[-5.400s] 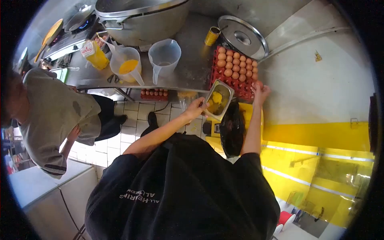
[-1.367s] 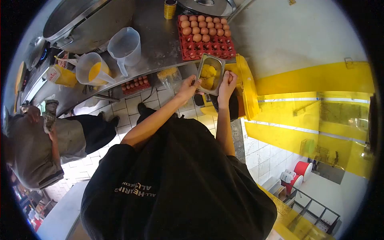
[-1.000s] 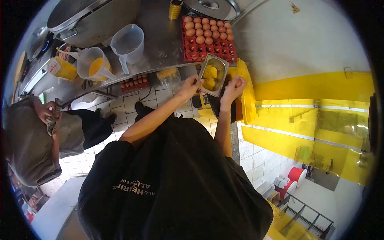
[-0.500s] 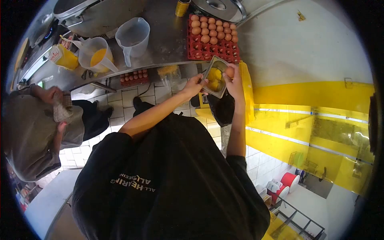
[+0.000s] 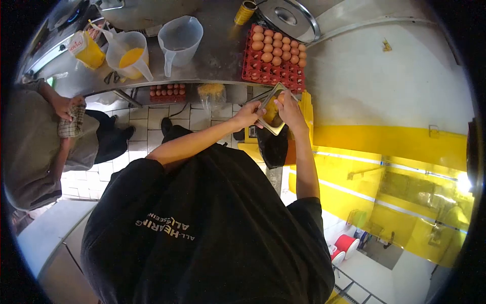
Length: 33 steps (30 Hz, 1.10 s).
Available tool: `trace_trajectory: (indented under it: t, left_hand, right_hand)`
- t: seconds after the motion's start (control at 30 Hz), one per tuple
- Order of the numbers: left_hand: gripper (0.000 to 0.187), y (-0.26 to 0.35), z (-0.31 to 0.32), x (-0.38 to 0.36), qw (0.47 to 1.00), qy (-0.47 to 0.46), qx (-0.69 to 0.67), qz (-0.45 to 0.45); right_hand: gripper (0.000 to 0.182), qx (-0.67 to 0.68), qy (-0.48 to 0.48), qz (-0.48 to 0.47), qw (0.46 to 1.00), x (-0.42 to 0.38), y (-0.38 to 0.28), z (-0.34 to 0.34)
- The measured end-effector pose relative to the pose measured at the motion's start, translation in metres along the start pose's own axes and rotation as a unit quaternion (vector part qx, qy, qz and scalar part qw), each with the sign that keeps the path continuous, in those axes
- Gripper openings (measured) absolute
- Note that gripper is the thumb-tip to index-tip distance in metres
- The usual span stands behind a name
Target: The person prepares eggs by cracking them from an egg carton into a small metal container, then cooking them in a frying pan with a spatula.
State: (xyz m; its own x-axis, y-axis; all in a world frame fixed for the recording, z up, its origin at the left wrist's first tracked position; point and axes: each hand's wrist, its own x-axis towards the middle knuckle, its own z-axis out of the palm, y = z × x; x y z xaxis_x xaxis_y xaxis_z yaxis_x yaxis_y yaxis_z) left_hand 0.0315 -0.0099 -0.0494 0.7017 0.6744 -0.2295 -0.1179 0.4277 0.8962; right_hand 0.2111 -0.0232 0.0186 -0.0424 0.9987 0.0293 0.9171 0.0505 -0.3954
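Below the counter edge: a small steel pan (image 5: 273, 112) is held up in the air, tilted, between the person's two hands, just off the front of the steel counter (image 5: 217, 55) and above a black bag (image 5: 273, 147) hanging in a yellow bin (image 5: 304, 109).
Left hand: the left hand (image 5: 248, 114) is closed on the pan's near-left rim, fingers curled over the edge.
Right hand: the right hand (image 5: 289, 107) is at the pan's right side, fingers bent over the rim; whether it grips an egg as well I cannot tell, since the fingers hide what is under them.
Pan contents: yellow egg liquid shows inside the pan, partly hidden by the hands.
Egg tray: a red tray (image 5: 273, 68) stands on the counter just behind the pan, its far rows filled with brown eggs (image 5: 276, 48) and its near rows bare.
Counter, further left: a clear jug (image 5: 178, 38), then a second jug holding yellow liquid (image 5: 129, 54), then a yellow carton (image 5: 87, 49).
Counter, back: a yellow can (image 5: 245, 11) stands beside a round steel lid (image 5: 289, 17).
Under the counter: another red tray of eggs (image 5: 167, 92) sits on a lower shelf.
Other person: at the left edge, a person in a grey shirt (image 5: 30, 147) holds a checked cloth (image 5: 71, 121) in one hand.
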Motion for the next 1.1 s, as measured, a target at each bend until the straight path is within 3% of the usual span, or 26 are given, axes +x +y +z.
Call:
trace_trajectory:
  t: [0.17, 0.23, 0.47, 0.57, 0.63, 0.67, 0.73, 0.77, 0.8, 0.87, 0.9, 0.97, 1.07, 1.1]
  left_hand:
    - [0.027, -0.005, 0.000, 0.004, 1.000, 0.006, -0.011, -0.003]
    - [0.026, -0.006, 0.000, 0.004, 1.000, -0.006, -0.025, 0.017]
    - [0.017, -0.016, 0.000, 0.009, 0.999, 0.000, -0.051, -0.003]
    - [0.017, -0.024, -0.006, 0.016, 0.999, 0.006, -0.048, 0.011]
    - [0.022, -0.005, -0.008, 0.004, 0.999, 0.014, -0.051, 0.002]
    - [0.022, -0.005, -0.010, 0.002, 0.999, 0.015, -0.052, 0.002]
    - [0.023, -0.003, -0.017, 0.000, 0.997, 0.038, -0.060, -0.017]
    - [0.023, 0.001, -0.020, -0.002, 0.997, 0.040, -0.058, -0.018]
    - [0.024, 0.007, -0.025, -0.005, 0.997, 0.058, -0.031, -0.038]
    - [0.025, 0.004, -0.034, -0.012, 0.995, 0.076, 0.004, -0.067]
    - [0.027, -0.001, -0.040, -0.013, 0.995, 0.082, -0.016, -0.046]
    - [0.022, 0.004, -0.049, -0.020, 0.995, 0.087, -0.041, -0.008]
    - [0.026, -0.007, -0.063, -0.023, 0.992, 0.114, -0.039, -0.045]
    - [0.026, -0.016, -0.069, -0.021, 0.992, 0.113, -0.034, -0.044]
  right_hand:
    - [0.035, -0.044, -0.002, 0.038, 0.998, 0.003, -0.025, -0.023]
    - [0.036, -0.150, 0.014, 0.050, 0.987, 0.004, -0.045, -0.042]
    - [0.039, -0.193, 0.054, 0.023, 0.979, 0.004, -0.055, -0.073]
    - [0.033, -0.116, 0.056, 0.024, 0.991, -0.002, -0.040, -0.063]
    - [0.036, 0.122, 0.097, -0.020, 0.988, -0.006, -0.010, -0.045]
    - [0.036, 0.122, 0.095, -0.020, 0.988, -0.011, 0.005, -0.034]
    - [0.040, 0.149, 0.202, 0.052, 0.967, -0.019, 0.036, -0.007]
    - [0.043, 0.171, 0.181, 0.118, 0.961, -0.022, 0.050, 0.011]
    - [0.043, 0.177, 0.182, 0.120, 0.960, -0.023, 0.063, 0.029]
    - [0.045, -0.094, 0.191, 0.236, 0.948, -0.026, 0.091, 0.067]
    - [0.042, -0.049, 0.261, 0.210, 0.941, -0.021, 0.112, 0.085]
    - [0.039, -0.002, 0.278, 0.192, 0.941, 0.002, 0.121, 0.076]
    - [0.031, 0.103, 0.283, 0.215, 0.929, 0.045, 0.094, 0.049]
    - [0.035, 0.148, 0.271, 0.163, 0.937, 0.066, 0.090, 0.047]
